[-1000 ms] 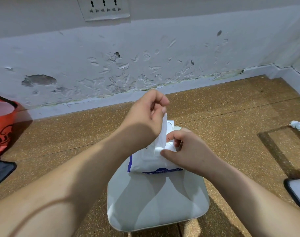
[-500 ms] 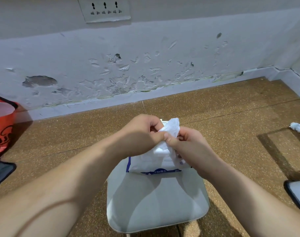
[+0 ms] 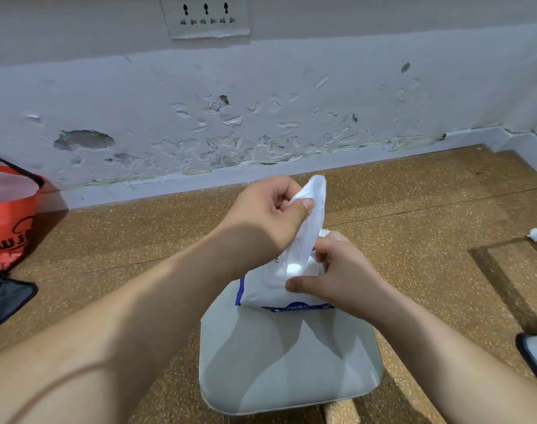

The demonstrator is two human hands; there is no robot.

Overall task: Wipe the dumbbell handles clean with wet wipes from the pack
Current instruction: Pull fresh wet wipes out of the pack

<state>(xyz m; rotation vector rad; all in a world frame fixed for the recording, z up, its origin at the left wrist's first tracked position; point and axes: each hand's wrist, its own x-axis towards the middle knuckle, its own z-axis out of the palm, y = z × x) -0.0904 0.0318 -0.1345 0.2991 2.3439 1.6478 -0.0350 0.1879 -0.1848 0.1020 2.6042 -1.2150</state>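
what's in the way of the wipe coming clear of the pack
Nothing visible blocks it. The left hand pinches the white wet wipe, whose lower end sits in the opening of the white-and-blue plastic pack; the right hand pins the pack on the pale grey seat. No dumbbell shows.

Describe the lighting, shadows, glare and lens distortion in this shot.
Head view: even, soft light and sharp focus; soft shadows cross the white stool; a small glare spot sits on the wipe pack; the wide lens bows the skirting board.
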